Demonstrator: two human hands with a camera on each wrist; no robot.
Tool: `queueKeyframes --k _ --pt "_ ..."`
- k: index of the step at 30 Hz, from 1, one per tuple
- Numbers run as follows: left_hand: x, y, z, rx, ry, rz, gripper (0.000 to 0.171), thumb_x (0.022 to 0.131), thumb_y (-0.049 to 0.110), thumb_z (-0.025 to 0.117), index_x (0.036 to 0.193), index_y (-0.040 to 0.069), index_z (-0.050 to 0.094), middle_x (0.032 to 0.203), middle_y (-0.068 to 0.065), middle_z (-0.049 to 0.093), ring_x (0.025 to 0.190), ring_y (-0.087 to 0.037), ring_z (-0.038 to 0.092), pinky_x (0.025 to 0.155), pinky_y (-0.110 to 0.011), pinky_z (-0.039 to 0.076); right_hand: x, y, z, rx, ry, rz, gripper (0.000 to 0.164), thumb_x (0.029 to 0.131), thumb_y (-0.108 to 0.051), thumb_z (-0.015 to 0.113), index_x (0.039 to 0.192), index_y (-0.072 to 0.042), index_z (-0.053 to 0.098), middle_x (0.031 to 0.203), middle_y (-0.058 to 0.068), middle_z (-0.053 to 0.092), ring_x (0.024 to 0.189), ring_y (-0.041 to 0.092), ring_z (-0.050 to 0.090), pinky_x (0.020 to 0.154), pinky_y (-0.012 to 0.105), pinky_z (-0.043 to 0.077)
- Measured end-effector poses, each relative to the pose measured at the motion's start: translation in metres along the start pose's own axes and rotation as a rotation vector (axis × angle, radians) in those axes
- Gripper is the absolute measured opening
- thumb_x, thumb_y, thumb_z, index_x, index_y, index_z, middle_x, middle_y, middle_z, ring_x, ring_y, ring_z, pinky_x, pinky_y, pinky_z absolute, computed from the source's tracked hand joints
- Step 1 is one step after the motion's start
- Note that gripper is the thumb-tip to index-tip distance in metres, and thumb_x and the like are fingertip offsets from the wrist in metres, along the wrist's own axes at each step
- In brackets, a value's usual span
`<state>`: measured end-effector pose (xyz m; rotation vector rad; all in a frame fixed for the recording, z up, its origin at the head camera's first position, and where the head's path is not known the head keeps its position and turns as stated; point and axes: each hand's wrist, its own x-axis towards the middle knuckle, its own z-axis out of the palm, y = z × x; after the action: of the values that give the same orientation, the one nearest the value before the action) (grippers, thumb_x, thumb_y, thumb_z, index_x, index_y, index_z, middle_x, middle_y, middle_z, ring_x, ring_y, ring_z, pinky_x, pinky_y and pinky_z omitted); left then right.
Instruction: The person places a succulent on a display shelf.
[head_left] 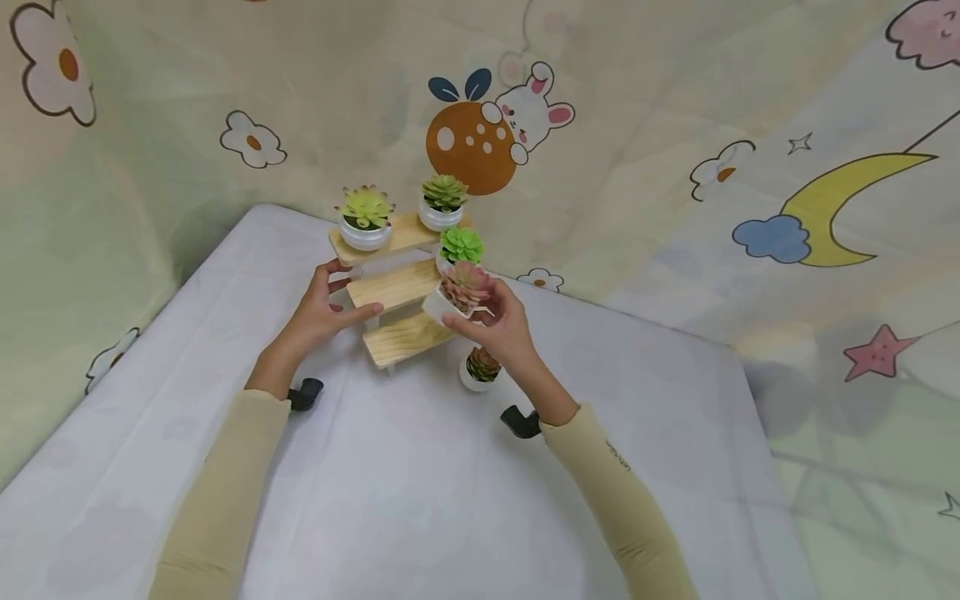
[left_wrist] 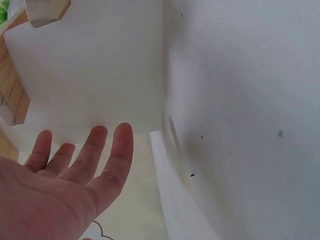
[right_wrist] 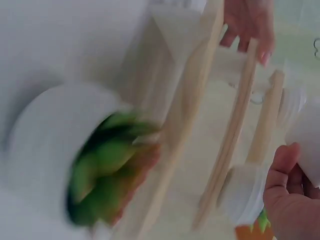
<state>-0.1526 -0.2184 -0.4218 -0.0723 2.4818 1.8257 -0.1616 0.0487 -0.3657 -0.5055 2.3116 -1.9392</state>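
A three-step wooden shelf stand (head_left: 396,285) with white side panels (left_wrist: 95,75) stands on the table. At its left side is my left hand (head_left: 318,310), fingers fairly straight against the panel edge and thumb by the middle step. My right hand (head_left: 504,327) pinches a white pot with a pink succulent (head_left: 463,287), tilted over the right end of the lower steps. Potted green succulents sit on the top step, one at the left (head_left: 365,218) and one at the right (head_left: 444,202). A bright green succulent (head_left: 461,246) is on the middle step, its pot partly hidden.
A reddish-green succulent in a round white pot (head_left: 480,369) stands on the white-covered table (head_left: 420,500), just right of the stand's front. Behind the table hangs a cartoon-printed cloth (head_left: 630,100). Black wrist-camera parts (head_left: 306,395) show by both sleeves.
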Motion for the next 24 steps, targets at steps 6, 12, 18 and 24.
queueKeyframes --k 6,12,18,24 --pt "0.001 -0.002 0.001 -0.021 -0.001 -0.003 0.1 0.076 0.042 0.075 0.144 0.013 0.008 0.153 -0.01 0.014 0.14 -0.03 0.023 0.106 -0.053 0.031 0.022 -0.003 0.044 -0.08 -0.061 -0.016 0.058 0.075 -0.009 0.077 0.124 0.0 0.047 0.109 0.013 0.056 0.086 0.011 0.056 0.075 0.021 0.051" --pt "0.0 -0.003 0.004 -0.026 -0.008 0.005 0.101 0.075 0.043 0.075 0.144 0.013 0.009 0.152 -0.009 0.015 0.139 -0.03 0.024 0.107 -0.052 0.031 0.026 -0.009 0.064 -0.08 0.0 0.002 0.058 0.073 -0.005 0.077 0.121 0.006 0.047 0.104 0.011 0.054 0.089 0.012 0.052 0.081 0.027 0.052" --pt "0.002 -0.004 0.001 -0.025 0.003 -0.008 0.105 0.071 0.05 0.076 0.145 0.014 0.01 0.15 -0.006 0.018 0.139 -0.027 0.025 0.107 -0.05 0.032 0.023 -0.02 0.072 -0.09 0.005 -0.067 0.053 0.074 0.002 0.074 0.117 0.01 0.045 0.102 0.016 0.054 0.089 0.02 0.053 0.081 0.039 0.052" --pt "0.001 -0.003 -0.001 -0.022 0.01 -0.002 0.105 0.071 0.05 0.076 0.144 0.013 0.01 0.15 -0.008 0.018 0.139 -0.028 0.026 0.107 -0.051 0.032 0.024 -0.023 0.075 -0.112 0.006 -0.07 0.056 0.076 0.001 0.073 0.123 0.01 0.043 0.109 0.023 0.053 0.094 0.028 0.055 0.087 0.048 0.05"
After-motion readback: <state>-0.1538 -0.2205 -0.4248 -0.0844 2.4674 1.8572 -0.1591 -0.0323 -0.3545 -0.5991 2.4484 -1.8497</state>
